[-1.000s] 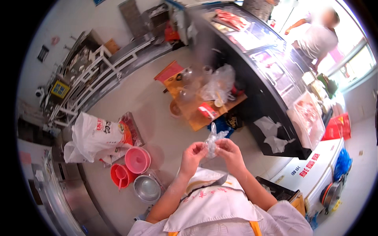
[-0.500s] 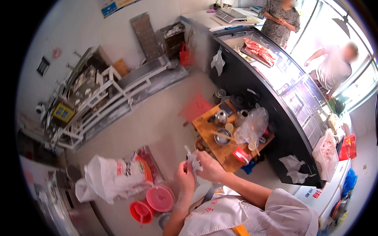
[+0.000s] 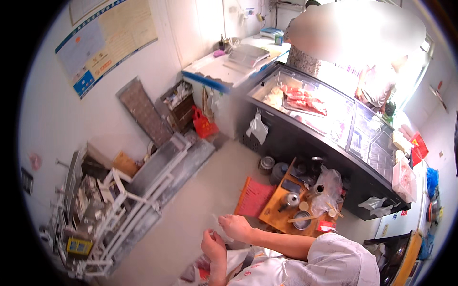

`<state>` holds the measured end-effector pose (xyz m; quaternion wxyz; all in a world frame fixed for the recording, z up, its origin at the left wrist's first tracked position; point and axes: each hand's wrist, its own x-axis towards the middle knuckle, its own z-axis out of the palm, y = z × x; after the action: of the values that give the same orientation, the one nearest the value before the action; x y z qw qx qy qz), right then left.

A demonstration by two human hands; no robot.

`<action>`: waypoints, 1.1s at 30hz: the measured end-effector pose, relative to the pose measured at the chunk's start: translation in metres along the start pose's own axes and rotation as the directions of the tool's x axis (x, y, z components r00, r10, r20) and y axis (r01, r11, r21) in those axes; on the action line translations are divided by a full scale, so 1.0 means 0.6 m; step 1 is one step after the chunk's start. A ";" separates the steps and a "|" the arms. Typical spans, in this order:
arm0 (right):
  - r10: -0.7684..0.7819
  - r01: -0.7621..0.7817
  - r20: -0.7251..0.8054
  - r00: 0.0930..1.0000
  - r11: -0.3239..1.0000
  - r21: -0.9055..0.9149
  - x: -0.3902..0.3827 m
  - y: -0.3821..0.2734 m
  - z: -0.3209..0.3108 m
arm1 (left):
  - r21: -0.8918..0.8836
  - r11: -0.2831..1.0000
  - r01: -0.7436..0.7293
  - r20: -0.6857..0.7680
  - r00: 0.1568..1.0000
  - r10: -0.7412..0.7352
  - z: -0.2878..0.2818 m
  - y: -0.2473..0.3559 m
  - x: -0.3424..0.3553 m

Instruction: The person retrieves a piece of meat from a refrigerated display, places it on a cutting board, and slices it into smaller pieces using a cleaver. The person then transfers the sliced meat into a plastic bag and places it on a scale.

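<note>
My left hand (image 3: 213,244) and my right hand (image 3: 234,227) are held close together in front of my body, above the floor. The fingers of both are curled in. Something thin and pale shows faintly beside the fingers, too blurred to make out. Beyond my right hand stands a low wooden table (image 3: 272,209) with a steel kettle (image 3: 289,200), a metal bowl (image 3: 302,220) and a clear plastic bag (image 3: 329,183). A pink-red plastic stool (image 3: 255,198) is at its left side.
A black glass-topped display counter (image 3: 305,138) runs across the right, with a tray of red meat (image 3: 305,99) inside. Two people stand behind it. A white metal frame (image 3: 138,205) lies along the left wall. A red bag (image 3: 204,123) rests by a wooden cabinet (image 3: 180,112).
My view has swung up and to the left, so the buckets and the white sack have mostly left it. The crumpled white thing between my hands no longer shows clearly.
</note>
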<state>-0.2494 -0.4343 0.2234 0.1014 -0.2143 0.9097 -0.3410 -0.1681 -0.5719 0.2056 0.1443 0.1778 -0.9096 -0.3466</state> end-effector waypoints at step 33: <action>0.455 -0.505 -0.874 0.173 0.803 0.318 0.840 0.356 -0.369 | -0.152 0.527 0.836 0.909 -0.091 0.406 0.607 0.458 1.070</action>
<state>-0.8382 -0.3935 0.2277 -0.3311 0.3101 0.8280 -0.3294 -0.9449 -0.4414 0.2209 -0.5648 -0.0266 -0.3784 -0.7328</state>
